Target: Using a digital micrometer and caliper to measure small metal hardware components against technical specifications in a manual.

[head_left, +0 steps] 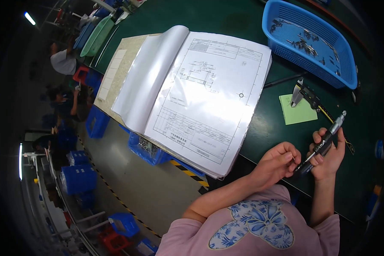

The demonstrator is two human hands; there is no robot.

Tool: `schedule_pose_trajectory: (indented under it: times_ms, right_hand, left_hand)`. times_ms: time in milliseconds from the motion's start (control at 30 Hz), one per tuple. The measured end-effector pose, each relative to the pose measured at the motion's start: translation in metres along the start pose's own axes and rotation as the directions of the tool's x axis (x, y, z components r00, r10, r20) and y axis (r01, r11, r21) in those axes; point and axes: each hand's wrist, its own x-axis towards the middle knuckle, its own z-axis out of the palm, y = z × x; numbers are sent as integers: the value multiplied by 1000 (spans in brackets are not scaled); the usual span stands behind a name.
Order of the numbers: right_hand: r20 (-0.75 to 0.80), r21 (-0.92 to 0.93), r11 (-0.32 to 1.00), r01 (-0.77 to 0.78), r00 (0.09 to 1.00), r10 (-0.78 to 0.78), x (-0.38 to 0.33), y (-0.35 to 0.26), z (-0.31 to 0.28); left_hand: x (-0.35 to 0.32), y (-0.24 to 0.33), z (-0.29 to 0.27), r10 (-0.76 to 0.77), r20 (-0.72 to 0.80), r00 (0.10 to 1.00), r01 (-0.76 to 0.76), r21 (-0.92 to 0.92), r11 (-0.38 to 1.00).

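Workshop bench with a dark green top, seen from above; beyond its left side lies a grey floor with blue bins, black-and-yellow striped tape and co-workers in the dim background. The right hand grasps a micrometer, its fingers wrapped about the dark body; the instrument is tilted, its silver thimble end pointing up and away from the wearer. The left hand is just beside the micrometer's lower end, fingers curled and thumb brought toward the index finger; whether a small piece is pinched there cannot be told. Just beyond the right hand, a digital caliper lies aslant, its jaws over a light green paper pad and its beam running behind the micrometer. To the left of these, an open binder displays a technical drawing in a glossy sleeve, and a dark rod projects from beside its right edge. Farther out, at the upper right, stands a blue perforated basket with small metal parts scattered over its bottom.
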Motion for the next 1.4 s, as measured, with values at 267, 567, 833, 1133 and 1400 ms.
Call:
schedule_pose_trajectory:
  times_ms: [267, 567, 833, 1133, 1400]
  right_hand:
    - [93, -17, 999, -29, 995, 31, 3, 0, -8]
    - [73, -12, 999, -38, 997, 39, 3, 1, -6]
    - [155, -140, 969, 201, 972, -179, -6, -51, -1]
    - [-245, -693, 638, 334, 724, -645, 38, -200, -61]
    - [-377, -864, 497, 80, 551, -744, 75, -193, -61]
  left_hand:
    - [-1, 1, -4, -18, 19, 1000, 19, -11, 1000]
    - [0, 2, -6, -25, 31, 999, 26, -23, 999]
    - [-4, 6, -5, 13, -66, 998, -13, 6, 1000]
    - [-8, 15, -1, 101, -136, 986, -84, 128, 988]
    - [-8, 17, 3, 122, -196, 973, -76, 230, 970]
